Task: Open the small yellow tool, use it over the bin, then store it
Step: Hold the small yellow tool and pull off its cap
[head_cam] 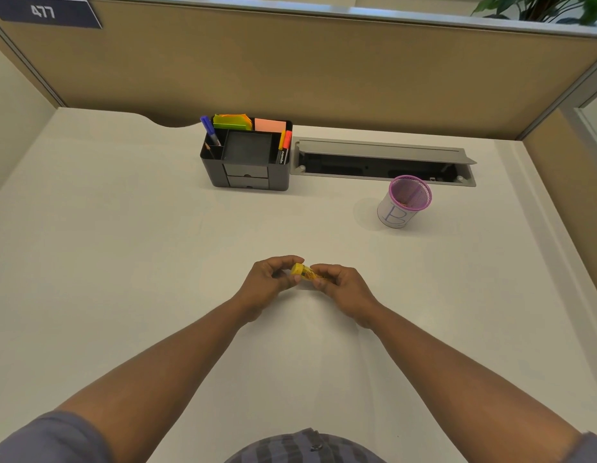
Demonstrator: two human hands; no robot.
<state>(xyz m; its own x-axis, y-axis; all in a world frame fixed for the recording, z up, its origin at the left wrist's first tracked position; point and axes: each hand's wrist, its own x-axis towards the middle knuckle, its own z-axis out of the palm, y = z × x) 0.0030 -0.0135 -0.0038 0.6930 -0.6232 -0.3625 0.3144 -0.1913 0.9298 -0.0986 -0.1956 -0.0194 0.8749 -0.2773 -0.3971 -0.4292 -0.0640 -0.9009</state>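
Pink mesh bin [405, 202] — marked "B"; marker [282, 149] reads "camlin". Left hand [268, 285] and right hand [340, 290] both pinch the small yellow tool [303, 271] — above the desk [123, 245].

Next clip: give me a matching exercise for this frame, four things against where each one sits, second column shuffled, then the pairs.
Things:
1. small yellow tool
2. pink mesh bin
3. black desk organiser
4. blue pen

Places:
A. standing in the organiser's left compartment
B. on the desk, front of the open cable tray
C. pinched between left hand and right hand
D. back of the desk, left of the cable tray

Pairs: 1-C, 2-B, 3-D, 4-A
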